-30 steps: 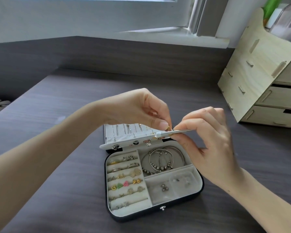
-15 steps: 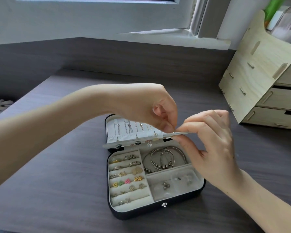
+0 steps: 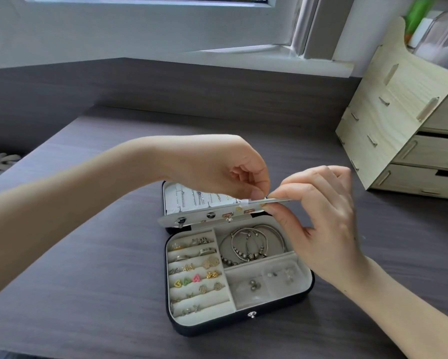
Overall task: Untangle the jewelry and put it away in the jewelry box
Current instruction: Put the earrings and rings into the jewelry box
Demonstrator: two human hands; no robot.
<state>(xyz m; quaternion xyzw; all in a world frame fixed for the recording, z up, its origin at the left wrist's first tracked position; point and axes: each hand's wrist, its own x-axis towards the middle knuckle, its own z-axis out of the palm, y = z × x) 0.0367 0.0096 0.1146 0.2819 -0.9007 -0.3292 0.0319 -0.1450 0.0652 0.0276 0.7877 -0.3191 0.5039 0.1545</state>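
The black rectangular jewelry box (image 3: 243, 323) lies open on the grey worktop (image 3: 88, 255). The right hand (image 3: 321, 216) pinches the corner of its white earring panel (image 3: 197, 216). The left hand (image 3: 233, 174) has rolled over in the last 1 second and pinches a tiny metal piece (image 3: 266, 198) at the panel edge, probably fastening it.
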